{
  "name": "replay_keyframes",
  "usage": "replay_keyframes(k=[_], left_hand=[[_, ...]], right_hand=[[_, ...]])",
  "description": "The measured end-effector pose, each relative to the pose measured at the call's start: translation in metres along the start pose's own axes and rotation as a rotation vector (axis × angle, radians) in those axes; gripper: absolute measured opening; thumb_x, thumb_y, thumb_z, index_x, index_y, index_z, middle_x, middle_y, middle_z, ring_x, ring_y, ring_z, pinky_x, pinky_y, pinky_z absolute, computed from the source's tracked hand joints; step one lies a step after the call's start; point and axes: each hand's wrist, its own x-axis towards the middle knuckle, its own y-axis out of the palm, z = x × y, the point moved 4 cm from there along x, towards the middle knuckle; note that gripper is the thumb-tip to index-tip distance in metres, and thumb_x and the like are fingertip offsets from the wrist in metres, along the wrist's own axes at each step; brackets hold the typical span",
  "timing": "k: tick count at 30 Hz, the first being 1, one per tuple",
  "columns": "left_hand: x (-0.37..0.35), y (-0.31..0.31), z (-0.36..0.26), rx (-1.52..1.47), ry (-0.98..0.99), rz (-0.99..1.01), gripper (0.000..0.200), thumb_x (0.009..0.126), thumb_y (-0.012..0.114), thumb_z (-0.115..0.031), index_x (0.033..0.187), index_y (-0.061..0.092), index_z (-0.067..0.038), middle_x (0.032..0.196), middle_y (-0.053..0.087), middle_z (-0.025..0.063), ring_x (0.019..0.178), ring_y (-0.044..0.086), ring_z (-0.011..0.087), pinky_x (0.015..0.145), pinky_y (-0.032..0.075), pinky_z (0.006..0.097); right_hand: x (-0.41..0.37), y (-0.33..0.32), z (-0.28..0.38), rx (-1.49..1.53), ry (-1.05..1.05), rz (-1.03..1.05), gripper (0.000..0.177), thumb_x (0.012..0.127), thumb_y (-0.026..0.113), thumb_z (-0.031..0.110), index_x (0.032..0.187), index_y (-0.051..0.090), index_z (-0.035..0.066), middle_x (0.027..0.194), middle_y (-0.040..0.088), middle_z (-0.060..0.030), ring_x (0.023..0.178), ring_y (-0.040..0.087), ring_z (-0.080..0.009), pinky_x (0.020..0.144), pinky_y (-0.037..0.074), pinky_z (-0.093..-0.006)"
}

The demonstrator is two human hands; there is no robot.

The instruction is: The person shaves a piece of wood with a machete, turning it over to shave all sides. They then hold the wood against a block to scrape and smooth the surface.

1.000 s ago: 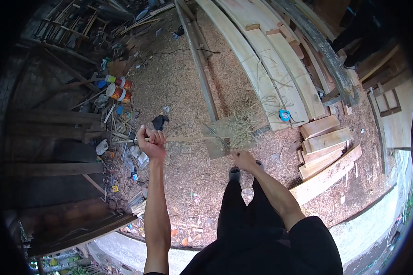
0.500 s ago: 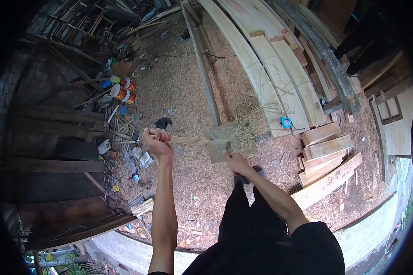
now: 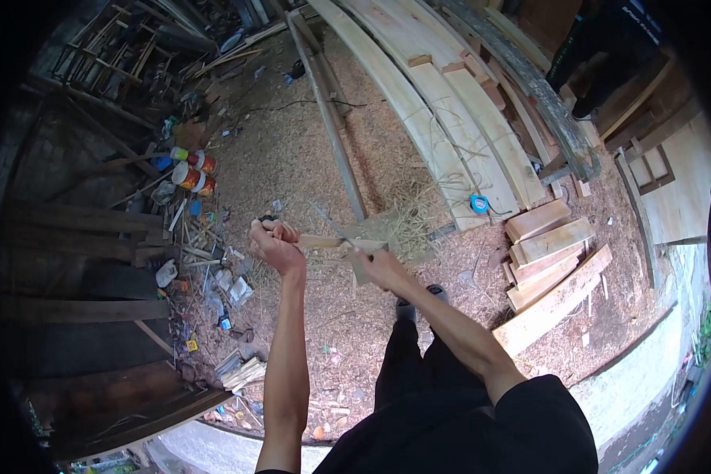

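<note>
Sawdust and shavings cover the ground (image 3: 316, 150) of a yard seen from above, over the person's own dark trousers and shoes. The left hand (image 3: 275, 237) is closed in a full fist around the end of the pale wooden handle of a flat-headed tool (image 3: 324, 242). The tool is held level above the ground, and its handle runs from that fist to the right. The right hand (image 3: 375, 265) is at the other end, against the grey flat head, with its fingers bent over the head's edge. I cannot tell how firmly it grips. A thin dark strip (image 3: 330, 223) rises slantwise from the head up and to the left, between the two hands. Which hand, if either, pinches it is too small to make out.

Just beyond the head lies a clump of dry straw (image 3: 409, 221). Past the straw, long pale planks (image 3: 442, 110) curve away, with a blue tape measure (image 3: 479, 204) at their near end. A stack of short boards (image 3: 549, 245) lies well to the right of the right hand. Orange-labelled cans (image 3: 191, 175) stand among scrap wood, apart from the left hand and further out.
</note>
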Motion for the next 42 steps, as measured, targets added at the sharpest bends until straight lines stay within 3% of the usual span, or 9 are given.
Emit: replay_keyframes(k=[11, 14, 16, 26, 28, 33, 36, 38, 42], left_hand=[[0.006, -0.016, -0.006, -0.074, -0.052, 0.080, 0.042, 0.088, 0.033, -0.027, 0.050, 0.024, -0.013, 0.041, 0.019, -0.0014, 0.036, 0.014, 0.0098, 0.037, 0.019, 0.0265], [0.011, -0.026, -0.005, -0.068, -0.056, 0.106, 0.043, 0.089, 0.034, -0.028, 0.050, 0.024, -0.012, 0.042, 0.019, -0.0007, 0.038, 0.014, 0.0104, 0.040, 0.019, 0.0273], [0.009, -0.031, -0.008, -0.066, -0.056, 0.084, 0.043, 0.089, 0.032, -0.028, 0.051, 0.023, -0.013, 0.042, 0.019, -0.0007, 0.038, 0.014, 0.0104, 0.040, 0.019, 0.0274], [0.014, -0.034, -0.009, -0.024, -0.055, 0.055, 0.038, 0.087, 0.030, -0.025, 0.052, 0.020, -0.014, 0.043, 0.016, -0.0016, 0.039, 0.013, 0.0097, 0.040, 0.021, 0.0267], [0.018, -0.036, -0.008, -0.040, -0.075, 0.100, 0.039, 0.088, 0.030, -0.025, 0.052, 0.021, -0.014, 0.043, 0.016, -0.0013, 0.038, 0.013, 0.0099, 0.040, 0.021, 0.0268], [0.020, -0.024, -0.007, -0.013, -0.059, 0.042, 0.039, 0.088, 0.029, -0.025, 0.051, 0.021, -0.013, 0.043, 0.016, -0.0011, 0.038, 0.013, 0.0102, 0.040, 0.021, 0.0269], [0.028, -0.030, -0.007, -0.005, -0.051, 0.035, 0.040, 0.088, 0.031, -0.027, 0.051, 0.021, -0.013, 0.042, 0.017, -0.0011, 0.037, 0.014, 0.0102, 0.039, 0.020, 0.0269], [0.030, -0.029, -0.006, -0.027, -0.044, 0.068, 0.041, 0.087, 0.032, -0.028, 0.050, 0.022, -0.013, 0.041, 0.019, -0.0011, 0.036, 0.015, 0.0100, 0.038, 0.019, 0.0268], [0.031, -0.034, -0.007, -0.024, -0.054, 0.000, 0.041, 0.087, 0.033, -0.027, 0.050, 0.023, -0.013, 0.041, 0.019, -0.0007, 0.036, 0.015, 0.0104, 0.038, 0.020, 0.0269]], right_hand=[[-0.001, 0.014, -0.050, 0.008, 0.136, 0.079, 0.067, 0.083, 0.038, 0.055, 0.082, 0.061, -0.008, 0.076, 0.059, -0.0291, 0.079, 0.060, -0.0401, 0.072, 0.046, -0.0435], [-0.009, 0.023, -0.052, 0.074, -0.071, -0.112, 0.066, 0.085, 0.035, 0.054, 0.079, 0.063, -0.006, 0.073, 0.057, -0.0309, 0.078, 0.059, -0.0404, 0.073, 0.045, -0.0421], [0.013, 0.034, -0.110, 0.105, 0.233, -0.065, 0.063, 0.085, 0.036, 0.053, 0.079, 0.063, -0.004, 0.075, 0.058, -0.0296, 0.079, 0.058, -0.0412, 0.073, 0.045, -0.0433], [0.001, 0.038, -0.104, 0.067, 0.036, -0.128, 0.065, 0.083, 0.038, 0.055, 0.089, 0.062, -0.006, 0.082, 0.058, -0.0312, 0.083, 0.058, -0.0413, 0.078, 0.044, -0.0438], [0.031, 0.037, -0.155, -0.054, 0.280, -0.097, 0.068, 0.083, 0.037, 0.054, 0.089, 0.060, -0.009, 0.082, 0.056, -0.0338, 0.085, 0.057, -0.0419, 0.079, 0.044, -0.0433], [0.006, 0.020, -0.104, 0.098, 0.301, 0.070, 0.070, 0.084, 0.037, 0.055, 0.087, 0.060, -0.011, 0.085, 0.057, -0.0340, 0.090, 0.056, -0.0419, 0.082, 0.043, -0.0431], [0.009, 0.046, -0.136, 0.020, -0.024, -0.222, 0.071, 0.084, 0.036, 0.055, 0.084, 0.060, -0.011, 0.076, 0.059, -0.0292, 0.077, 0.061, -0.0388, 0.073, 0.048, -0.0430], [0.025, 0.054, -0.188, 0.065, 0.346, -0.058, 0.069, 0.084, 0.036, 0.054, 0.084, 0.059, -0.011, 0.072, 0.060, -0.0273, 0.072, 0.062, -0.0366, 0.071, 0.049, -0.0431], [0.019, 0.037, -0.149, 0.012, 0.304, -0.047, 0.068, 0.085, 0.035, 0.054, 0.090, 0.059, -0.010, 0.087, 0.057, -0.0319, 0.092, 0.055, -0.0417, 0.084, 0.042, -0.0454]])
